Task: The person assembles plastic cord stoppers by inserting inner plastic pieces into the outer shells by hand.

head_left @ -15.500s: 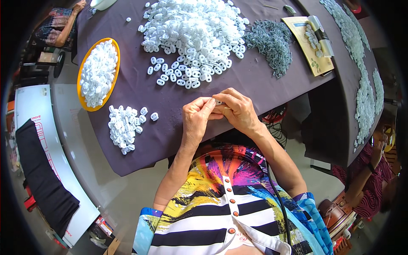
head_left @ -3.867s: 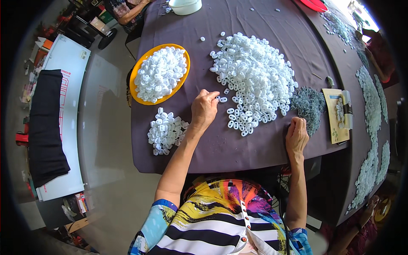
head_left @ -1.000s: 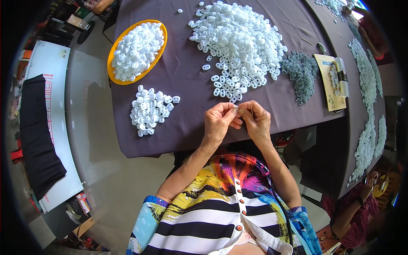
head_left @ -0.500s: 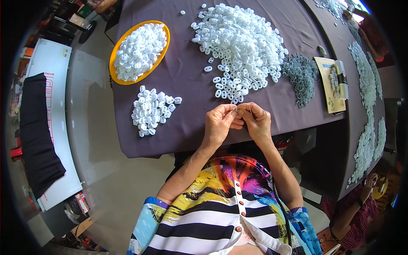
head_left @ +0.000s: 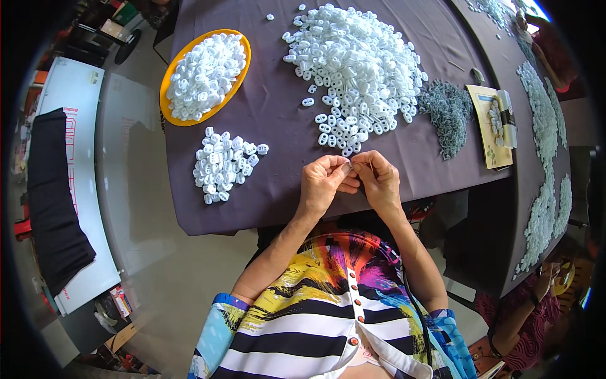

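Note:
My left hand (head_left: 320, 181) and my right hand (head_left: 379, 184) meet fingertip to fingertip just over the table's near edge. Both are closed in a pinch on something tiny, which the fingers mostly hide. Right beyond the fingertips begins a large heap of small white oval plastic pieces with two holes (head_left: 356, 60). To the left of my hands lies a smaller pile of similar white pieces (head_left: 221, 165), some showing dark in their holes. A tangled heap of short grey-green cords (head_left: 448, 117) lies to the right of the large heap.
An orange oval plate (head_left: 165, 104) heaped with white pieces stands at the far left of the dark tablecloth (head_left: 265, 202). A yellow card or packet (head_left: 483, 117) lies near the right edge. Another dark table bears more pale pieces (head_left: 541, 136). Other people sit on the right.
My hands stay pinched together at nearly the same spot, with only a slight shift of the fingers. The piles look the same.

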`<state>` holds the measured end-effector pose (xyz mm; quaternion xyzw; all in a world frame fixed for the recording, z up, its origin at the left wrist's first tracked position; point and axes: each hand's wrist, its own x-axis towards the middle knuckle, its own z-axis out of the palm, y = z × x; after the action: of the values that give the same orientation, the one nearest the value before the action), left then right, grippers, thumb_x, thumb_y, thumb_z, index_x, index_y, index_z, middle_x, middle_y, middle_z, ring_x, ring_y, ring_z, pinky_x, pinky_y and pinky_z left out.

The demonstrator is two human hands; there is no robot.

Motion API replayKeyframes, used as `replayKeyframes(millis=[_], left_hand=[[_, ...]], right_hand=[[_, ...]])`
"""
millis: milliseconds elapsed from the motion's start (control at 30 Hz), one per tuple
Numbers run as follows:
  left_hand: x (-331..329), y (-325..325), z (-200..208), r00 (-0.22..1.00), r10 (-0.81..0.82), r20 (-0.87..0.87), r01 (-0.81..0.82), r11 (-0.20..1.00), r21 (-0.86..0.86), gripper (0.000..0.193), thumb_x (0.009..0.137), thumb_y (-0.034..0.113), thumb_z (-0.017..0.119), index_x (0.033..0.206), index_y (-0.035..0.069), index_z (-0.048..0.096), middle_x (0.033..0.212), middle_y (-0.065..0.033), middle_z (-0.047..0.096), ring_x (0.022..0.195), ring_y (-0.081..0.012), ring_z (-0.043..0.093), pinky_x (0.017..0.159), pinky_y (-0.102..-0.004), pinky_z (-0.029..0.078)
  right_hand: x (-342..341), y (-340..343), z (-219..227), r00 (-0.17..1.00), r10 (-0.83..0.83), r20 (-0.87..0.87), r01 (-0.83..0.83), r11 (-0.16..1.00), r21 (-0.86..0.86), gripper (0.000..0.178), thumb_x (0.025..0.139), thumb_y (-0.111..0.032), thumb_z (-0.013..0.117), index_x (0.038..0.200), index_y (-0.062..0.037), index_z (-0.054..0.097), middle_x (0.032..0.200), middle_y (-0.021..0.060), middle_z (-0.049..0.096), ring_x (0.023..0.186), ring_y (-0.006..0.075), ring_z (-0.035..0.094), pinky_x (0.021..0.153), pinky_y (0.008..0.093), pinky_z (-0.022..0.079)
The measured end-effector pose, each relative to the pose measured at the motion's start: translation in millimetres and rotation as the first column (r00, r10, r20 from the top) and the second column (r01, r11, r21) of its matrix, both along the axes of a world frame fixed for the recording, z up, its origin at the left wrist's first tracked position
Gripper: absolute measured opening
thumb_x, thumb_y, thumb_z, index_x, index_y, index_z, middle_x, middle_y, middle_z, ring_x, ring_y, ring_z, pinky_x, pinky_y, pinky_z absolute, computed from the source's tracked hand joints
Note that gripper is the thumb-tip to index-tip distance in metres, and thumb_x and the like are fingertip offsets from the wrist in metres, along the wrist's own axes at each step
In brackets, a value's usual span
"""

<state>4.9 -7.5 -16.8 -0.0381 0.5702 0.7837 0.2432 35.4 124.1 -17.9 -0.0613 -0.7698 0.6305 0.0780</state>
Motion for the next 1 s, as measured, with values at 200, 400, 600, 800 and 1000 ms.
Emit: replayKeyframes(millis=[200,400,600,800,1000], left_hand=[[4,-1,-4,1.000,-0.008,-0.029,0.008,1.000,-0.016,0.013,0.089,0.008,0.053,0.092,-0.004,0.057,0.077,-0.0103,0.064,0.061,-0.0153,0.063,0.055,-0.0276,0.056],[4,-12,-1,0.993,0.118,-0.015,-0.117,0.992,0.035,0.013,0.089,0.009,0.054,0.093,-0.003,0.056,0.077,-0.0110,0.063,0.060,-0.0164,0.063,0.053,-0.0281,0.055],[-4,-35,-5,0.965,0.263,0.019,-0.264,0.963,0.049,0.012,0.088,0.010,0.055,0.094,-0.001,0.056,0.076,-0.0109,0.063,0.058,-0.0174,0.063,0.052,-0.0278,0.054],[-4,-36,-4,0.953,0.300,0.035,-0.302,0.948,0.103,0.011,0.087,0.008,0.055,0.093,-0.001,0.056,0.076,-0.0111,0.063,0.057,-0.0176,0.063,0.050,-0.0272,0.053],[-4,-35,-2,0.962,0.272,0.041,-0.275,0.955,0.114,0.013,0.087,0.009,0.056,0.092,-0.003,0.056,0.074,-0.0111,0.062,0.057,-0.0167,0.062,0.050,-0.0276,0.054]], right_hand=[[-1,-2,1,0.999,0.030,-0.040,-0.026,0.996,0.083,0.004,0.082,0.002,0.056,0.084,-0.0010,0.058,0.070,0.0007,0.057,0.063,0.0057,0.049,0.059,0.0208,0.042],[-17,1,15,0.989,0.146,-0.017,-0.143,0.982,0.121,0.006,0.081,0.002,0.057,0.087,-0.0010,0.059,0.073,0.0016,0.056,0.061,0.0067,0.049,0.056,0.0220,0.041],[-53,-14,27,0.953,0.275,-0.131,-0.128,0.753,0.645,0.019,0.077,-0.003,0.059,0.095,-0.0088,0.062,0.078,0.0083,0.054,0.065,0.0288,0.058,0.055,0.0379,0.046],[-71,-23,24,0.919,0.391,0.051,-0.273,0.537,0.798,0.020,0.073,-0.007,0.061,0.093,-0.0083,0.062,0.083,0.0090,0.054,0.068,0.0288,0.059,0.055,0.0386,0.047],[-77,-20,25,0.920,0.391,0.012,-0.271,0.615,0.740,0.011,0.072,-0.004,0.063,0.080,-0.0063,0.057,0.084,0.0096,0.054,0.067,0.0308,0.059,0.055,0.0401,0.047]])
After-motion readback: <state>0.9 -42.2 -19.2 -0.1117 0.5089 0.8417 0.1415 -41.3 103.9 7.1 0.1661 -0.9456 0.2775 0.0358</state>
